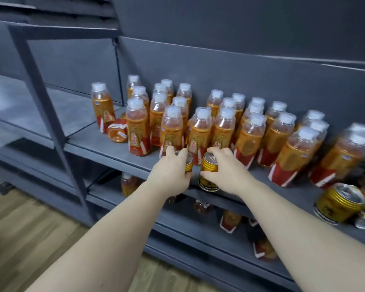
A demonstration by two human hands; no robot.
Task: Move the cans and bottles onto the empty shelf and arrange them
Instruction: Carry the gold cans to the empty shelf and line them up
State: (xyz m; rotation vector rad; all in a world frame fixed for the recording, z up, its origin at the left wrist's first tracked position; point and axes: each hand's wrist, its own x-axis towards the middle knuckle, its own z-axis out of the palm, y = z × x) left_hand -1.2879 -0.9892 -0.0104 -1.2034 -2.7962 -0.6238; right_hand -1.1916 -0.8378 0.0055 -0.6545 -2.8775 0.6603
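My left hand [173,171] grips a gold can [189,164] at the front edge of the grey shelf [105,144]. My right hand [226,169] grips a second gold can [208,173] right beside it. Both cans stand upright in front of several orange bottles with white caps [200,131] that fill the shelf in rows. One bottle [117,131] lies on its side at the left of the group. More gold cans [339,203] lie tipped at the right end of the shelf.
A lower shelf [198,226] holds several bottles [230,220], some lying down. A dark metal upright [51,114] crosses the left side, with another grey shelf [30,106] behind it. Wooden floor [30,228] lies below left. A dark back wall [240,60] stands behind the bottles.
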